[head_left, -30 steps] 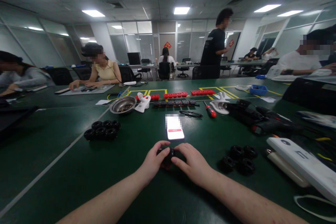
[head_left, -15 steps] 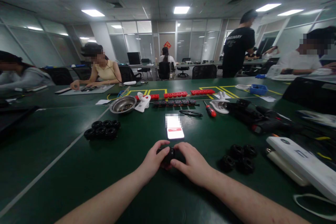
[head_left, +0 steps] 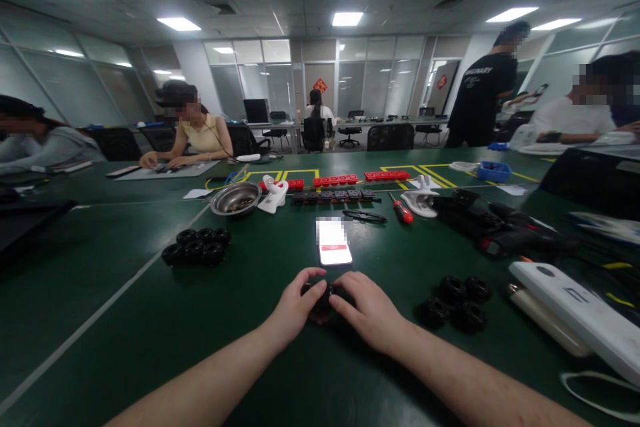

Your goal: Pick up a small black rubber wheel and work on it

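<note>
A: Biggest first: what does the green table tell you about how far this has got?

B: Two groups of small black wheels lie on it. The left wheel group is a tidy cluster of six or so; the right wheel group is looser, about four. My guess is that one is finished stock and the other is waiting, but I can't tell which is which.

A: And the hands?

B: The left hand and right hand meet over one black part, both closed on it from either side, thumbs and fingertips pinching. It rests low, at or just above the table, just in front of the phone. So that piece looks to be mid-work (neither pile has it).

A: Any containers?

B: The metal bowl far back holds small dark bits, too small to identify. A blue tray sits further right; I can't see what's inside it.
</note>
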`<state>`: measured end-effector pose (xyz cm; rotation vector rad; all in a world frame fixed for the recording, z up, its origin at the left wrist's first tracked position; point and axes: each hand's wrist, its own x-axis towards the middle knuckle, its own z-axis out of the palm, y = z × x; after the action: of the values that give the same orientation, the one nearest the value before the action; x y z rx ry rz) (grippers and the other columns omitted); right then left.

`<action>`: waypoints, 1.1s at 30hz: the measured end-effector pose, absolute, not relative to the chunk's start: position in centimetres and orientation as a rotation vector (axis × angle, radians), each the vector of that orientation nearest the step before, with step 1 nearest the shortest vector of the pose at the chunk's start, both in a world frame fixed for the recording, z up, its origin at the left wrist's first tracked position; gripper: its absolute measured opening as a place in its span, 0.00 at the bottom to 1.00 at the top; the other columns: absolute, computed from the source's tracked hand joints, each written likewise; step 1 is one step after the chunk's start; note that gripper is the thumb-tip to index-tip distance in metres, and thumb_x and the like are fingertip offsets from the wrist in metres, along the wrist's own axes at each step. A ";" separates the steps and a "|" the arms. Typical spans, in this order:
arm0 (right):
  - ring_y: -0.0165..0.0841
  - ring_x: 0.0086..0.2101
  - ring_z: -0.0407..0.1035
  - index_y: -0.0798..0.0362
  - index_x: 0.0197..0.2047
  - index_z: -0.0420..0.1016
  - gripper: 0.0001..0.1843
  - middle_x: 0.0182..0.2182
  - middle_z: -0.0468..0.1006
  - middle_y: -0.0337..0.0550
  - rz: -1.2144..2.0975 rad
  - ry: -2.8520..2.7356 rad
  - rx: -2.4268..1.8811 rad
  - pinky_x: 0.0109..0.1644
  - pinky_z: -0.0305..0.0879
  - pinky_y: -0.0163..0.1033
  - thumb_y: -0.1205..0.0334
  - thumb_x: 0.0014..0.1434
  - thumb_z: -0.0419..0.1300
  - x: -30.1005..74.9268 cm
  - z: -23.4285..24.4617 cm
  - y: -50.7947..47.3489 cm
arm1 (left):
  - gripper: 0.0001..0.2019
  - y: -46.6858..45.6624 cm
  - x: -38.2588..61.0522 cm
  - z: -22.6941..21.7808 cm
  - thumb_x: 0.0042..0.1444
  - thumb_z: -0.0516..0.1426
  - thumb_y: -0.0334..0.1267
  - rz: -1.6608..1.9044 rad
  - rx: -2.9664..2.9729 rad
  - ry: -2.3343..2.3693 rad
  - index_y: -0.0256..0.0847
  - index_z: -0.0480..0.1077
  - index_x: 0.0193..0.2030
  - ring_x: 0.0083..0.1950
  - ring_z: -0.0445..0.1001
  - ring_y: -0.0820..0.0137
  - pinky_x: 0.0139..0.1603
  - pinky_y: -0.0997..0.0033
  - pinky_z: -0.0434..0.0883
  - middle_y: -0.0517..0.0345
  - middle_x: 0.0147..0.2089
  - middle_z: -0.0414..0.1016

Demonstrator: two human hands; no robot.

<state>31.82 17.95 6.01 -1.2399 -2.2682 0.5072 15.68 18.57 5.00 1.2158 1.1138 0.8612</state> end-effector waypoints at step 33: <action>0.37 0.45 0.60 0.52 0.48 0.61 0.23 0.46 0.65 0.46 0.474 -2.274 -1.042 0.49 0.56 0.43 0.66 0.47 0.60 31.7 6.2 17.5 | 0.17 19.0 15.4 4.6 0.48 0.53 0.48 0.897 1.152 1.060 0.39 0.61 0.41 0.28 0.70 0.70 0.24 0.72 0.68 0.58 0.33 0.66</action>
<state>31.66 17.46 6.21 -1.0417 -2.2743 0.4742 15.42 18.99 4.60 1.1525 1.0599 0.8970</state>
